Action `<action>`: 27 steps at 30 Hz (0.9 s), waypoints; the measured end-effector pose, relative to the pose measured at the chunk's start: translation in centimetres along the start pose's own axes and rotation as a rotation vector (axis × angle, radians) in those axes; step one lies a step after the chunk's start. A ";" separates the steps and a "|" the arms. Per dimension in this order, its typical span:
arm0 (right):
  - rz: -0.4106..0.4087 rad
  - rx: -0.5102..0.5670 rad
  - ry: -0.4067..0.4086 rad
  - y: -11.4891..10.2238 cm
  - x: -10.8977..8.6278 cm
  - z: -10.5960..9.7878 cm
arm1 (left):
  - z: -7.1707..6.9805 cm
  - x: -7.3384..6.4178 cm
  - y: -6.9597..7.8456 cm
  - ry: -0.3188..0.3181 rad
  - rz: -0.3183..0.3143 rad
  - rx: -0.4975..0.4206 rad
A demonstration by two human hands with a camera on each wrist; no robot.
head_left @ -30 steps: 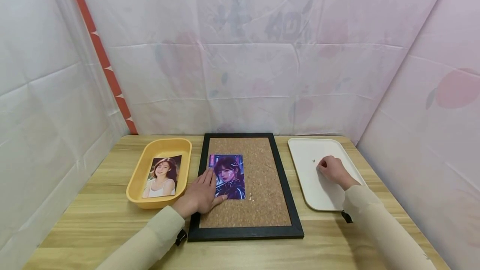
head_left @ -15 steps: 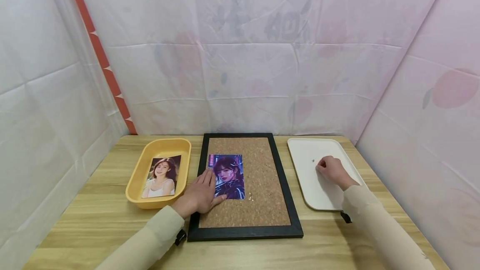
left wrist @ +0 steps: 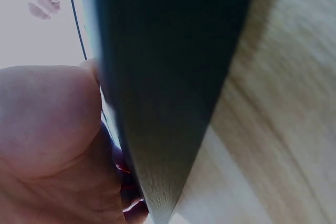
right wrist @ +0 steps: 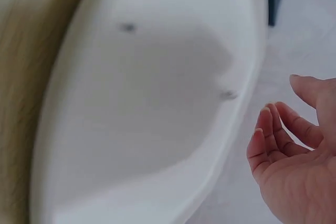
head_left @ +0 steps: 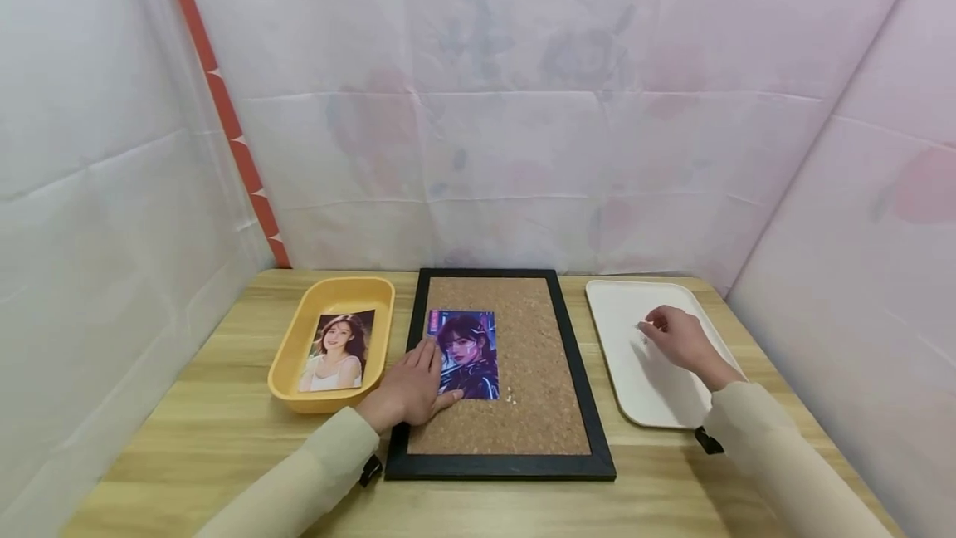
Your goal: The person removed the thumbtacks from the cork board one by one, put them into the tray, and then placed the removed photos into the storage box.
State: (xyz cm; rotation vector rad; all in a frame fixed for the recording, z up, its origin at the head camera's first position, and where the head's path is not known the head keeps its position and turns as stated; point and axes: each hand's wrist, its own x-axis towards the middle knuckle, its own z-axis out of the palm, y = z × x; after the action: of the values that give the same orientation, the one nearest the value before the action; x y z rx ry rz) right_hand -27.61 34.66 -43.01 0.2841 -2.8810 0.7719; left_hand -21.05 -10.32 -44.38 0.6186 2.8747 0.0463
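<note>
My left hand (head_left: 411, 380) rests flat over the left border of the black-framed cork board (head_left: 538, 422). Its fingers touch the left edge of a purple printed picture (head_left: 470, 355) lying on the cork. Over the white tray (head_left: 612, 355) is my right hand (head_left: 680, 343), fingers loosely bent. In the right wrist view, its thumb (right wrist: 304, 88) stands apart from the fingertips with nothing visible between them. Two tiny greyish pieces lie on the tray, one piece (right wrist: 127, 27) apart from the other piece (right wrist: 228, 95); blur hides their kind.
Left of the board stands a yellow basin (head_left: 284, 380) holding a portrait photo (head_left: 336, 355). Small white bits (head_left: 511, 397) show near the picture's lower right corner. The wooden table (head_left: 194, 438) backs onto a hanging cloth (head_left: 508, 148).
My right hand has lifted slightly and its fingertips have parted; a tiny piece now shows below them on the tray. The head view has shifted slightly. My left hand stays on the picture.
</note>
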 end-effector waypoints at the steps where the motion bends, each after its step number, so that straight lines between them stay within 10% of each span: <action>1: -0.006 0.006 0.009 -0.4 -0.1 -0.1 | 0.0 0.1 0.1 0.002 0.001 0.002; 27: -0.088 0.220 -0.126 -9.9 3.0 4.1 | -0.1 0.1 0.2 -0.027 -0.006 0.034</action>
State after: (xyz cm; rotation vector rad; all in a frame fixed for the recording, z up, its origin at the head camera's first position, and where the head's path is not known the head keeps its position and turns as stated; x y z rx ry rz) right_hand -28.70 23.73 -41.19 0.4982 -2.8753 1.0922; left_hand -21.09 -10.12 -44.26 0.6117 2.8571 -0.0117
